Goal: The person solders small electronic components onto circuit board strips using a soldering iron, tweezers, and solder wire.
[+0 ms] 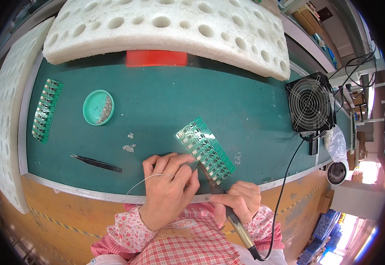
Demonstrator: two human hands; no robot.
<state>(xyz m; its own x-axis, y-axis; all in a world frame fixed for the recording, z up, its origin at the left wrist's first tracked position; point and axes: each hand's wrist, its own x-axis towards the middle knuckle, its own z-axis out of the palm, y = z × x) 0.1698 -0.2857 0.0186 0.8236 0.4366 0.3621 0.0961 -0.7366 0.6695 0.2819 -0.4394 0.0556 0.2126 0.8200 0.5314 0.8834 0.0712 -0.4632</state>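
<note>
A green circuit board panel (208, 152) with rows of small parts lies slanted on the green mat, in front of my hands. My right hand (241, 201) is closed around a soldering iron (244, 232), whose dark tip reaches the panel's near left edge. My left hand (168, 190) is closed on a thin solder wire (136, 183), with its fingertips beside the iron's tip and the panel. The wire trails out to the left over the table edge. Whether tip and wire touch is hidden by the fingers.
Black tweezers (97, 163), small loose parts (129, 148) and a round green dish (86, 110) of tiny parts lie left. Farther left is another circuit board panel (46, 110). White foam blocks (166, 34) and a red box (157, 58) stand behind; a black fan (309, 101) stands right.
</note>
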